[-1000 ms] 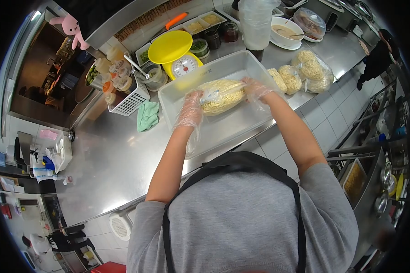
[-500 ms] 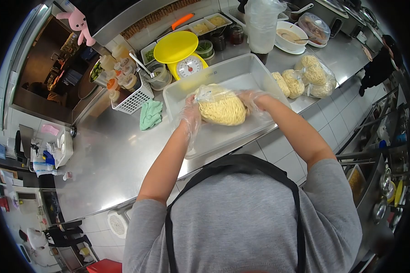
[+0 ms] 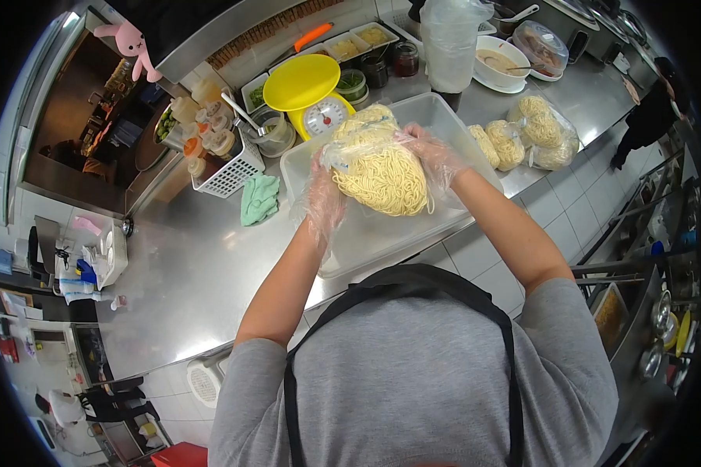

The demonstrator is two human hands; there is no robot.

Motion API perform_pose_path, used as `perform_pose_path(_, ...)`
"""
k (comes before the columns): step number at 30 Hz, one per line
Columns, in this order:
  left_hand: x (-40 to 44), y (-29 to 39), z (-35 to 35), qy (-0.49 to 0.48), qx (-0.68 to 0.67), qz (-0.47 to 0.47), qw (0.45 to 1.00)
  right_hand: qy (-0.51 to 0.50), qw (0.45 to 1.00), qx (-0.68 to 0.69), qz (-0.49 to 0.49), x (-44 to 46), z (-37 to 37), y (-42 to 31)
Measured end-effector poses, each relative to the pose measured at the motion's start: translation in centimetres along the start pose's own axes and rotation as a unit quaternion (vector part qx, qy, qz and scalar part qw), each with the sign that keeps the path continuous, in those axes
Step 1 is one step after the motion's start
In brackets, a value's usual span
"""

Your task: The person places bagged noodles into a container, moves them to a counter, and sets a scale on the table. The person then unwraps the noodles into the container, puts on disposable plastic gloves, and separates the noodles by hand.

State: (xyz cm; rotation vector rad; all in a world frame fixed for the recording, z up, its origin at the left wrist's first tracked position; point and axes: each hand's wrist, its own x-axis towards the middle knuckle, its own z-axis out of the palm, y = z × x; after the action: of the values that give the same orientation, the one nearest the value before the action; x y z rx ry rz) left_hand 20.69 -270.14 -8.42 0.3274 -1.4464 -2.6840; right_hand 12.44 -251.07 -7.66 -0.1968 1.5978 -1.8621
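Observation:
A clear plastic bag of yellow noodles (image 3: 382,179) is held up over a translucent plastic tub (image 3: 366,253). My left hand (image 3: 325,194), in a clear plastic glove, grips the bag's left side. On its other side my right hand (image 3: 432,156), gloved too, has its fingers closed on the bag's upper right edge. Noodles bulge toward me at the lower part of the bag, and more show at its far end. Directly behind the tub stands a yellow scale (image 3: 325,114) with a round yellow pan (image 3: 301,82).
Bagged noodles (image 3: 541,128) lie right of the tub. A green cloth (image 3: 259,199) and white basket of bottles (image 3: 230,172) are at left. Behind are a stack of clear containers (image 3: 448,47) and a white bowl (image 3: 500,61). A person (image 3: 650,113) stands at far right.
The noodle bag has been raised and tipped, so more noodles show at both its near and far ends. My right hand has moved up and slightly inward with it.

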Motion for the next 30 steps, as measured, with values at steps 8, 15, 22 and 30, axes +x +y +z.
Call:
perform_pose_path(8,-0.7,1.6,1.6,-0.07,-0.024,-0.08,0.994,-0.002,0.994,0.09,-0.055,-2.1,1.5,-1.8)
perform_pose_path(15,0.0,1.3,2.6,0.008,-0.044,-0.105,0.994,0.04,0.989,0.036,-0.139,1.0,0.4,-0.2)
perform_pose_path(22,5.9,-1.5,-0.1,0.11,-0.044,-0.105,0.987,0.183,0.971,-0.067,-0.14,3.7,2.7,-1.5)
perform_pose_path(30,3.4,7.0,3.6,-0.088,0.18,0.086,0.976,0.086,0.954,-0.083,-0.275,2.1,-0.2,-6.3)
